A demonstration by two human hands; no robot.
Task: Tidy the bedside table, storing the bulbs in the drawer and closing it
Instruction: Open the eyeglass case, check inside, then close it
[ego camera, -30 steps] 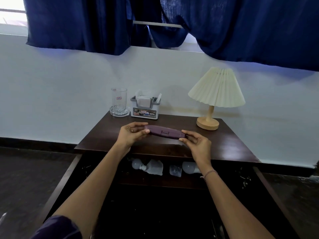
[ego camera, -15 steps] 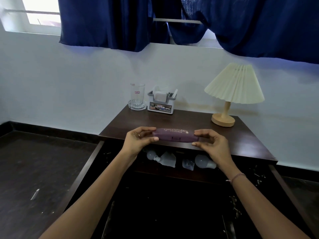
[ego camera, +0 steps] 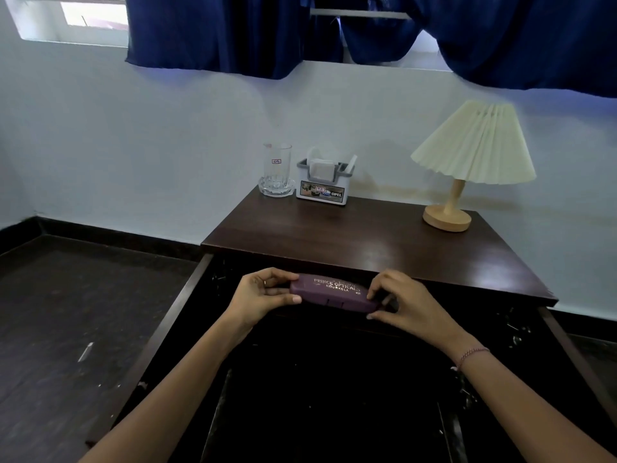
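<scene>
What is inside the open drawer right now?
The open drawer shows only dark interior; both hands hold a purple spectacle case over its back. No bulbs are visible; that back part is covered.

Drawer point(ego camera: 173, 315) interior below the bedside table point(ego camera: 384, 248) top is too dark to read, its back hidden behind the purple case point(ego camera: 334, 293), near end cut off at bottom edge, glass point(ego camera: 276, 171) label too small.

A pale wall point(ego camera: 150, 135) runs across the far side, with a dark skirting point(ego camera: 110, 230) along its foot. Navy curtains point(ego camera: 334, 31) hang over a window point(ego camera: 73, 18), daylight showing at the far left. The floor point(ego camera: 66, 312) is dark. A dark wooden bedside table point(ego camera: 367, 242) stands against the wall.
</scene>
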